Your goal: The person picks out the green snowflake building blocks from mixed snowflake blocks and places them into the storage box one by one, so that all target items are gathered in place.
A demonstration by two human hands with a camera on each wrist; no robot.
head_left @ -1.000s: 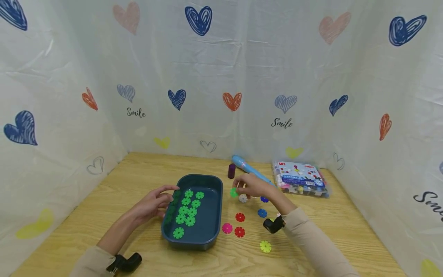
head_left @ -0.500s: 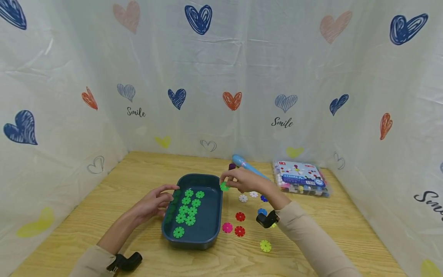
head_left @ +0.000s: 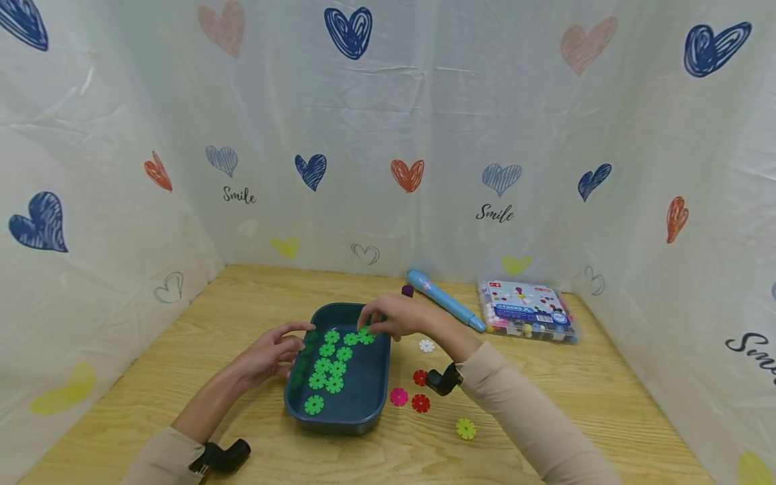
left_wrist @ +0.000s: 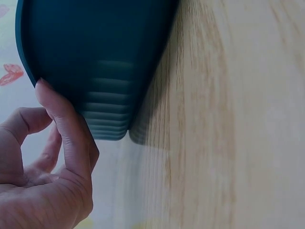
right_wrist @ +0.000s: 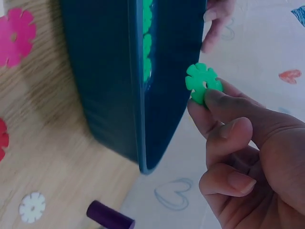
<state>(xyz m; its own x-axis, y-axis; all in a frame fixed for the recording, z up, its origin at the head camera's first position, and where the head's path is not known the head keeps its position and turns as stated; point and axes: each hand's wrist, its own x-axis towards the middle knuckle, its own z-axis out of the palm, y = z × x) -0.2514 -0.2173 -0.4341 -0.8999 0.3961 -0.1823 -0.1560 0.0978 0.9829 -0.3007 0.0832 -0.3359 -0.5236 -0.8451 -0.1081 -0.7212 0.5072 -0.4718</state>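
A dark teal tray (head_left: pixel 376 404) holds several green flower-shaped discs (head_left: pixel 327 367) along its left half. My right hand (head_left: pixel 371 327) hovers over the tray's far right corner and pinches one green disc (head_left: pixel 366 335) between thumb and fingers. The right wrist view shows that green disc (right_wrist: pixel 204 82) in my fingertips (right_wrist: pixel 214 102), just above the tray (right_wrist: pixel 119 81). My left hand (head_left: pixel 300 340) holds the tray's left rim, index finger on top. In the left wrist view, the thumb (left_wrist: pixel 66 133) touches the tray's outer wall (left_wrist: pixel 100 62).
Loose discs lie right of the tray: white (head_left: pixel 427 345), two red (head_left: pixel 420 403), pink (head_left: pixel 398 397), yellow-green (head_left: pixel 465 428). A blue pen (head_left: pixel 445 300), a purple cap (head_left: pixel 407 291) and a clear plastic box (head_left: pixel 526 311) sit at the back. Heart-printed curtains close off three sides.
My right hand has carried the green disc leftward from beside the loose discs to above the tray. The left hand has stayed on the rim.
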